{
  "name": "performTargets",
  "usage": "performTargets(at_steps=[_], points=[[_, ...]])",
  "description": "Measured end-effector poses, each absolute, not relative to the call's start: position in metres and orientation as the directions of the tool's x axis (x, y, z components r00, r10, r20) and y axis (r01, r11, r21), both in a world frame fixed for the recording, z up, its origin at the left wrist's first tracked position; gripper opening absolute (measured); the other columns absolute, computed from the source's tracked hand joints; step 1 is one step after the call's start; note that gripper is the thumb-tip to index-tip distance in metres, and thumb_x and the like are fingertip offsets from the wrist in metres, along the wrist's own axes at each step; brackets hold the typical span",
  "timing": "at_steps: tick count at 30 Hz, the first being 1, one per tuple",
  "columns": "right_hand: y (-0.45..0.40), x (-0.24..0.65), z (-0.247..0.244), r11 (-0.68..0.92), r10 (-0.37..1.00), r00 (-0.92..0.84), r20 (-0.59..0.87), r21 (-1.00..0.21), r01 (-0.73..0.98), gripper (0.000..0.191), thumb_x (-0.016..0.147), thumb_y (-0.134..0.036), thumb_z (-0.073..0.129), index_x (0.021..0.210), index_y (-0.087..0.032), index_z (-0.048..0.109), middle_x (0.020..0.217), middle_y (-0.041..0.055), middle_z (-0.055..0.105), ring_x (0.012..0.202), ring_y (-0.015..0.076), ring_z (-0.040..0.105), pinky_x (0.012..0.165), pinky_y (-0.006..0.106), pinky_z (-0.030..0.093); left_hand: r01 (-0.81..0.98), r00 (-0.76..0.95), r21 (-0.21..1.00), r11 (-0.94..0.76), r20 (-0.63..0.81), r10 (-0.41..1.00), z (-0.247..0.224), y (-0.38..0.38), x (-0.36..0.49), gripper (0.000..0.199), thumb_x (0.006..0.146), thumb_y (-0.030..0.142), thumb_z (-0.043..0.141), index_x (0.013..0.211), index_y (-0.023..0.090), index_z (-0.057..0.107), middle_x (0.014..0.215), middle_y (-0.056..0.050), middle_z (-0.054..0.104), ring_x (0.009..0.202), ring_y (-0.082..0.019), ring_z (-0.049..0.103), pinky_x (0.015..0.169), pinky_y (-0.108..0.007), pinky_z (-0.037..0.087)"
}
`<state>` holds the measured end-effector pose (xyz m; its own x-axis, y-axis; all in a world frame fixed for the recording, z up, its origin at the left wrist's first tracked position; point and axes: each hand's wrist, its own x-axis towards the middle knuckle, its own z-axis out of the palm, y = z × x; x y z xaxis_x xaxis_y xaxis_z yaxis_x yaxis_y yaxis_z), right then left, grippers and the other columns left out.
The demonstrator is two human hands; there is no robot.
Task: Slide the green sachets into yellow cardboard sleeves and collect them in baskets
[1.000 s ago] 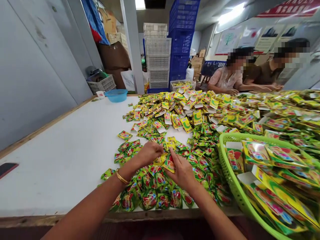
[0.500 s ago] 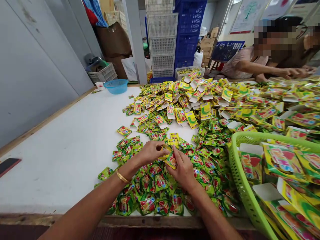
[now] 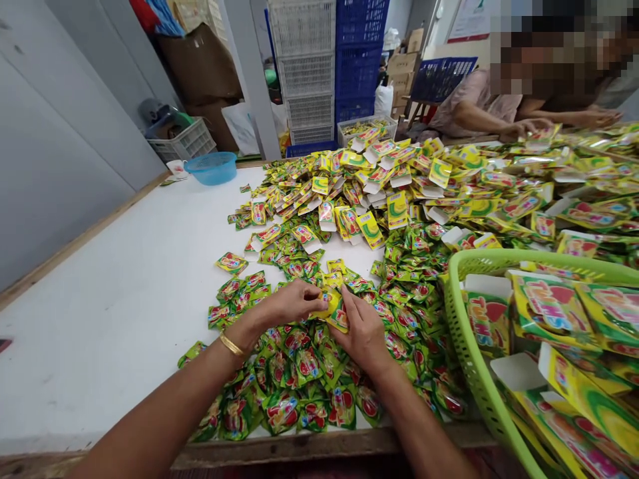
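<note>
A small yellow box is held between my two hands above a heap of green candy packets. My left hand, with a gold bangle at the wrist, pinches the box's left end. Around its right side are the fingers and thumb of my right hand. Just beyond my fingertips lies another yellow piece on the packets. Part of the held box is hidden by my fingers.
A green basket of yellow boxes stands at the right. Behind the packets is a large pile of yellow boxes. A blue basin sits on the white table. Across it, a person's hand touches boxes.
The view has shifted, so the table items appear further left. My left fingers have moved slightly on the yellow box, which shows more of its yellow face. The other person's hand has moved to the boxes.
</note>
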<state>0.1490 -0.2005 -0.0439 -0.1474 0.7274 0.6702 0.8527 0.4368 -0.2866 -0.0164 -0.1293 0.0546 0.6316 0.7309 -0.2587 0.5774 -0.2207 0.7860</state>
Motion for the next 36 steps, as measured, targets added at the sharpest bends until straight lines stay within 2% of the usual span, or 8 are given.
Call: performTargets(at_steps=[3, 7, 11, 14, 17, 23, 31, 36], points=[[-0.200, 0.148, -0.045, 0.407, 0.729, -0.117, 0.675, -0.290, 0.866, 0.070, 0.089, -0.040, 0.048, 0.147, -0.014, 0.017, 0.113, 0.0143, 0.059, 0.095, 0.0249, 0.055, 0.081, 0.040, 0.047, 0.660, 0.509, 0.706, -0.255, -0.171, 0.844, 0.047, -0.133, -0.008, 0.035, 0.071, 0.032, 0.055, 0.047, 0.018, 0.033, 0.046, 0.007, 0.030, 0.047, -0.007, 0.028, 0.047, -0.023, 0.019], [-0.201, 0.149, -0.046, 0.371, 0.741, -0.084, 0.666, -0.302, 0.878, 0.069, 0.089, -0.039, 0.047, 0.146, -0.013, 0.018, 0.113, 0.0146, 0.059, 0.095, 0.0255, 0.055, 0.081, 0.040, 0.047, 0.659, 0.427, 0.736, -0.155, -0.197, 0.883, 0.038, -0.142, 0.004, 0.033, 0.073, 0.028, 0.052, 0.047, 0.019, 0.034, 0.043, 0.008, 0.029, 0.046, -0.008, 0.030, 0.048, -0.024, 0.020], [-0.200, 0.149, -0.047, 0.384, 0.750, -0.096, 0.654, -0.312, 0.869, 0.069, 0.089, -0.039, 0.048, 0.146, -0.013, 0.019, 0.114, 0.0145, 0.059, 0.096, 0.0258, 0.055, 0.081, 0.040, 0.046, 0.711, 0.446, 0.646, -0.277, -0.111, 0.888, 0.041, -0.142, 0.005, 0.033, 0.072, 0.021, 0.057, 0.046, 0.017, 0.038, 0.046, 0.007, 0.031, 0.050, -0.009, 0.030, 0.051, -0.024, 0.022], [-0.200, 0.148, -0.046, 0.399, 0.745, -0.102, 0.659, -0.318, 0.860, 0.069, 0.089, -0.038, 0.048, 0.146, -0.013, 0.019, 0.116, 0.0148, 0.058, 0.096, 0.0255, 0.055, 0.081, 0.040, 0.046, 0.682, 0.452, 0.669, -0.296, -0.067, 0.889, 0.045, -0.136, 0.000, 0.006, 0.068, 0.018, 0.065, 0.072, 0.015, 0.061, 0.063, 0.006, 0.048, 0.056, -0.009, 0.041, 0.054, -0.022, 0.031], [-0.200, 0.147, -0.046, 0.432, 0.733, -0.131, 0.668, -0.308, 0.847, 0.069, 0.089, -0.037, 0.048, 0.146, -0.013, 0.019, 0.114, 0.0144, 0.059, 0.095, 0.0250, 0.055, 0.080, 0.039, 0.046, 0.590, 0.545, 0.701, -0.400, 0.020, 0.838, 0.044, -0.134, -0.003, 0.034, 0.069, 0.015, 0.066, 0.102, 0.021, 0.065, 0.083, 0.002, 0.056, 0.063, -0.010, 0.048, 0.060, -0.022, 0.040], [-0.200, 0.148, -0.047, 0.388, 0.755, -0.078, 0.651, -0.347, 0.854, 0.069, 0.088, -0.040, 0.049, 0.144, -0.012, 0.023, 0.110, 0.0136, 0.060, 0.094, 0.0247, 0.055, 0.079, 0.038, 0.046, 0.606, 0.454, 0.654, -0.452, 0.182, 0.872, 0.040, -0.145, -0.002, 0.017, 0.072, 0.017, 0.065, 0.089, 0.016, 0.068, 0.083, -0.002, 0.058, 0.068, -0.012, 0.050, 0.065, -0.025, 0.042], [-0.202, 0.146, -0.047, 0.411, 0.746, -0.129, 0.654, -0.298, 0.862, 0.069, 0.087, -0.037, 0.051, 0.145, -0.013, 0.023, 0.117, 0.0135, 0.059, 0.097, 0.0255, 0.055, 0.080, 0.039, 0.046, 0.551, 0.395, 0.822, -0.147, -0.102, 0.913, 0.037, -0.135, 0.013, 0.009, 0.067, 0.015, 0.060, 0.068, 0.013, 0.068, 0.052, 0.005, 0.051, 0.050, -0.009, 0.044, 0.050, -0.020, 0.034], [-0.200, 0.150, -0.048, 0.373, 0.752, -0.064, 0.656, -0.342, 0.862, 0.068, 0.086, -0.037, 0.052, 0.143, -0.012, 0.026, 0.113, 0.0132, 0.060, 0.097, 0.0252, 0.056, 0.083, 0.039, 0.046, 0.439, 0.559, 0.882, -0.172, -0.118, 0.821, 0.045, -0.132, 0.008, 0.024, 0.070, 0.017, 0.055, 0.087, 0.015, 0.071, 0.074, 0.000, 0.068, 0.068, -0.013, 0.059, 0.068, -0.024, 0.046]])
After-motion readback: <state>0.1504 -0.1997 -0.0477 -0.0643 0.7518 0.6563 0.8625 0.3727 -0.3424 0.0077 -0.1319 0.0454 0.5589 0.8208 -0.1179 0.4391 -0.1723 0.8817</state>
